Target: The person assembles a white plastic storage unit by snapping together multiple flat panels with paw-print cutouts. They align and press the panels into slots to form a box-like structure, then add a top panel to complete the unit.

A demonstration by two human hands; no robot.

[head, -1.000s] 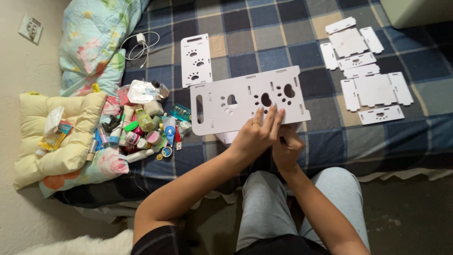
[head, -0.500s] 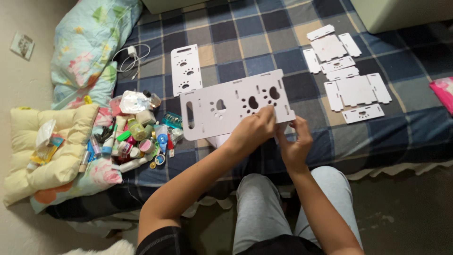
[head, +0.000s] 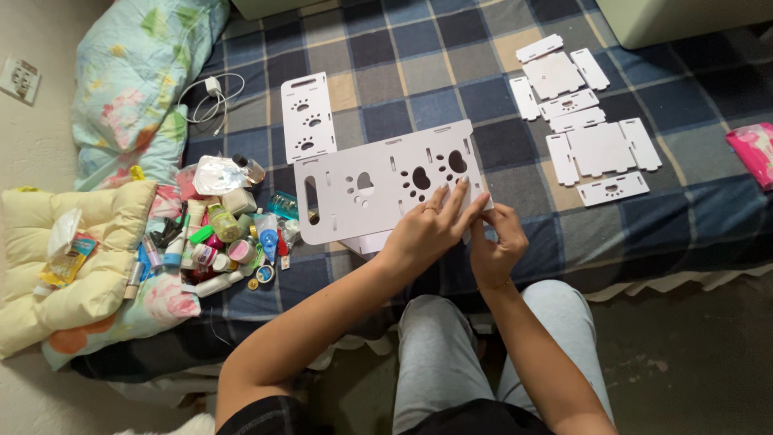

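Both hands work at the lower right corner of a large white panel (head: 378, 189). The left hand (head: 427, 229) lies flat on it with fingers spread and fingertips (head: 463, 184) pressing its surface beside the paw-shaped cut-outs. The right hand (head: 498, 242) sits just beside it, curled, its thumb and fingers pinching the panel's edge from below; what else it may grip there is hidden by the left hand.

The panel rests slightly tilted on a bed covered by a blue, grey and tan checked blanket (head: 419, 56), near the bed's front edge, with a smaller white piece (head: 366, 243) peeking out underneath it. The person's knees in light grey trousers (head: 439, 354) sit just below the bed's edge.

At the left lie a floral pillow (head: 133, 76) and a pale yellow cushion (head: 88, 258). Between the cushion and the panel is a heap of small bottles, tubes and jars (head: 213, 242).

Above the panel's left end lies a narrow white panel with three paw cut-outs (head: 307, 117). Well apart to the right, a group of smaller white cut pieces (head: 584, 125) is laid out flat. A pink packet (head: 753, 153) lies at the far right edge.

A white charger with its coiled cable (head: 211, 93) rests beside the floral pillow, and a wall socket (head: 19, 79) shows at the far left.
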